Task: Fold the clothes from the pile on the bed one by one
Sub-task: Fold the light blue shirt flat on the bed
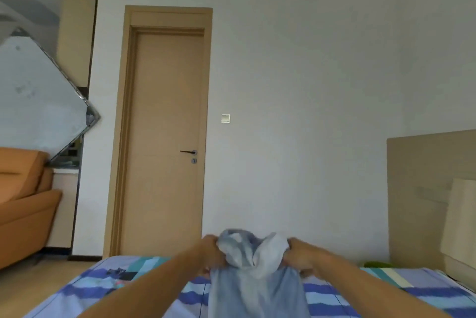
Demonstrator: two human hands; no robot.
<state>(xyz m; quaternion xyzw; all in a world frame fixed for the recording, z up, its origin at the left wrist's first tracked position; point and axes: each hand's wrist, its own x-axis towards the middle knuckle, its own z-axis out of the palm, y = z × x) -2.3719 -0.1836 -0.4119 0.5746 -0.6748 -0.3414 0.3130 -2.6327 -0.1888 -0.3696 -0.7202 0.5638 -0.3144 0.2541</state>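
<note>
Garment: a pale blue garment [253,279] is held up in the air over the bed [386,289], at the near middle of the view.
Long axis: the cloth is hung roughly upright, its bunched upper end toward the far wall and its lower end dropped toward the near edge, where it is cut off by the frame.
Kind of garment: it cannot be told from the crumpled folds.
Left hand: the left hand [212,253] is curled tightly round the upper left edge of the garment.
Right hand: the right hand [302,257] is closed the same way on the upper right edge, level with the left; the cloth is gathered in a loose bulge between the two.
Bed: a sheet striped in blue, white and teal is spread over it; a small dark item [117,272] is seen on its left part.
Right side: a beige headboard [422,189] and a pillow [461,227] are seen, with a green object [377,264] beside them.
Far wall: a closed wooden door [167,137] and a light switch [225,118] to its right.
Left side: an orange sofa [23,201], with a wrapped mattress [38,101] leaned above it.
</note>
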